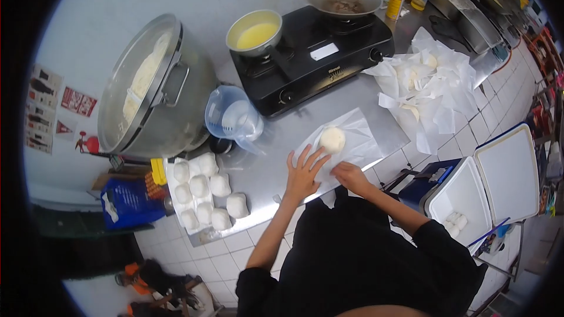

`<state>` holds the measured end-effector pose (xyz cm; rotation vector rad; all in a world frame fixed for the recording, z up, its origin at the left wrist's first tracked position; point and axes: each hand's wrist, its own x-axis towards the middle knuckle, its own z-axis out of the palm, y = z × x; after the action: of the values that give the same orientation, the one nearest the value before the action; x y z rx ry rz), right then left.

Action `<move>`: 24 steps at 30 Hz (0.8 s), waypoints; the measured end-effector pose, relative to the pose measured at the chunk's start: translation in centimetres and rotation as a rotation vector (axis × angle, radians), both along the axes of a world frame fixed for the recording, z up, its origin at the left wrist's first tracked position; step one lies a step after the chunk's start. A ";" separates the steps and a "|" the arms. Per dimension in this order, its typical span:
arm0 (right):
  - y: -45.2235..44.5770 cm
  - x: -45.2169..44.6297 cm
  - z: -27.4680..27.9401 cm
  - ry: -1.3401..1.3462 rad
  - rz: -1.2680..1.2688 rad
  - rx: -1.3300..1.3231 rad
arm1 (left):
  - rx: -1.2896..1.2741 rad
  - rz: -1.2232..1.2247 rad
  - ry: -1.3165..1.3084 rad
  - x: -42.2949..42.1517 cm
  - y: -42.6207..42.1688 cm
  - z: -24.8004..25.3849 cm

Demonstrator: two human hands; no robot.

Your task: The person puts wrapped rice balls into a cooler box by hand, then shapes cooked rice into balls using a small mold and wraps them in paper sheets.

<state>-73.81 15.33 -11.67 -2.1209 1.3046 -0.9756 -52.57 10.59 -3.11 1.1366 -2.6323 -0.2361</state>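
Note:
A round, pale, cooked-looking bread (332,140) lies on a sheet of translucent white paper (362,135) on the steel table. My left hand (303,174) is open, its fingers spread over the near left part of the paper, with fingertips close to the bread's lower edge. Beside it, my right hand (352,178) is closed at the near edge of the sheet, apparently pinching it; the fingertips are partly hidden. To the right is a pile of crumpled white papers (432,82) with several similar pale breads among them.
Several white dough balls (200,186) sit at the table's left end. Behind stand a large lidded pot (194,91), a blue-tinted jug (226,111) and a black gas stove (317,53) bearing a yellow-filled pan (257,32) and a wok (343,1). An opened cooler (458,191) is at right.

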 end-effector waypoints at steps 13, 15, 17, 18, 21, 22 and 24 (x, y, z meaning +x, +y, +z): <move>3.0 -6.1 2.4 0.166 0.214 0.110 | 0.249 0.721 0.568 -0.5 4.6 -5.6; 3.0 -4.8 4.4 0.283 0.199 0.069 | 0.307 0.795 0.637 0.4 4.1 -4.6; 3.7 -3.5 5.0 0.339 0.171 0.016 | 0.250 0.892 0.658 3.2 3.8 -5.9; 3.9 -3.3 4.1 0.288 0.190 -0.012 | 0.222 0.942 0.667 4.6 3.9 -6.5; 4.2 -3.3 1.1 0.155 0.238 -0.043 | 0.496 0.968 0.408 8.3 5.9 -7.3; 4.2 -3.7 0.8 0.126 0.247 -0.020 | 0.372 0.967 0.370 7.8 7.1 -6.8; 4.0 -4.6 0.9 0.072 0.261 0.072 | 0.124 0.955 0.292 6.4 9.0 -5.2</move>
<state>-78.45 19.30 -10.81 -2.2191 1.0441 -0.7400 -46.14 19.63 -8.34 2.0480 -1.6062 -0.3243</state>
